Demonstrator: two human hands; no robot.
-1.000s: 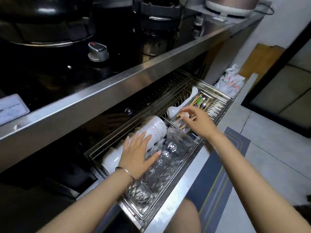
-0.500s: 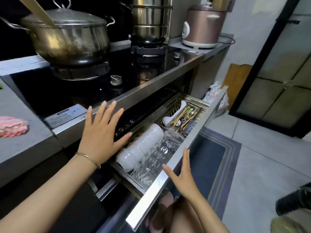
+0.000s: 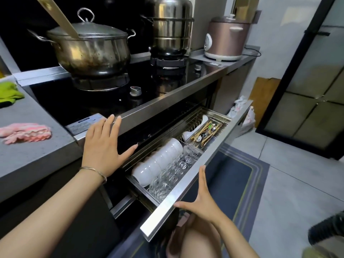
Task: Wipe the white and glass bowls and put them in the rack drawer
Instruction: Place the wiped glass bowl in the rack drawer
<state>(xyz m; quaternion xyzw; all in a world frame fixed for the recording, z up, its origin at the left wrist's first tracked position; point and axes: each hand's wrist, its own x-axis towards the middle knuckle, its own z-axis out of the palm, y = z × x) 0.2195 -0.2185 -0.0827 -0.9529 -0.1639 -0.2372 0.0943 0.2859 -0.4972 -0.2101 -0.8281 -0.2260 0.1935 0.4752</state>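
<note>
On the left tabletop (image 3: 28, 161) we count two: a green cloth (image 3: 9, 92) and a pink cloth (image 3: 26, 133). Our left hand (image 3: 104, 146) hovers, fingers spread. The rack drawer (image 3: 160, 220) holds one row of white bowls (image 3: 158, 162) beside one row of glass bowls (image 3: 175, 170). Our right hand (image 3: 202, 203) lies flat against its front.

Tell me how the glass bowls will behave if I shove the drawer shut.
The glass bowls lie nested on their sides in the rack drawer, so they would probably slide or rattle rather than tip. Being faceted glass, they could chip against the white bowls beside them. The right hand on the front should probably push gently.
</note>
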